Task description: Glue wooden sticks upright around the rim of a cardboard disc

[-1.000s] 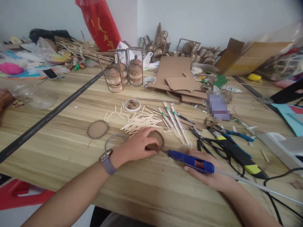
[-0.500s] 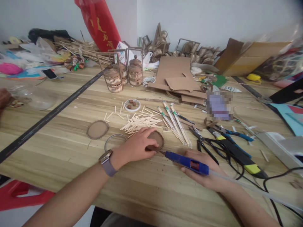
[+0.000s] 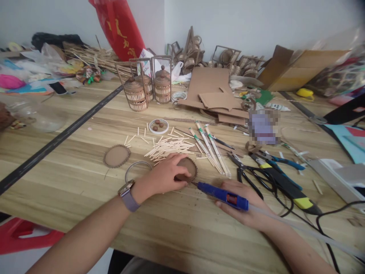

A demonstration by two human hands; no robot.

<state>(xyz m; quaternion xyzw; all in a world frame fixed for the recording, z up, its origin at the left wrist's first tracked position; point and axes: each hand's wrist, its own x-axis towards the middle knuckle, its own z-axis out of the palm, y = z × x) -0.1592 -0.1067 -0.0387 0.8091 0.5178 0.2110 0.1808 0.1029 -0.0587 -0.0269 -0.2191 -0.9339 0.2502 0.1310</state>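
My left hand [image 3: 168,174], with a watch on the wrist, is closed on a round cardboard disc [image 3: 191,167] with a ridged brown rim; thumb and fingers grip its left side. In my right hand [image 3: 242,207] lies a blue glue gun [image 3: 222,195] with a long clear glue stick [image 3: 285,220] running out of its back. The nozzle tip is at the near edge of the disc; whether it touches is too small to tell. Short wooden sticks [image 3: 168,146] are heaped just beyond my left hand. Left of it lie a grey ring [image 3: 128,167] and a second ridged cardboard disc [image 3: 116,156].
Pliers [image 3: 285,163], scissors [image 3: 241,167] and a black-yellow cutter [image 3: 285,186] lie right of my right hand, among black cables. Farther back stand small lidded baskets [image 3: 136,95], cardboard sheets [image 3: 211,83] and a tape ring holding brown balls [image 3: 159,126]. Packaged sticks [image 3: 209,150] lie mid-table.
The glue gun and my right hand have shifted very slightly left along the disc's near edge. My left hand stays on the disc. A hand at the far left has drawn back toward the frame edge.
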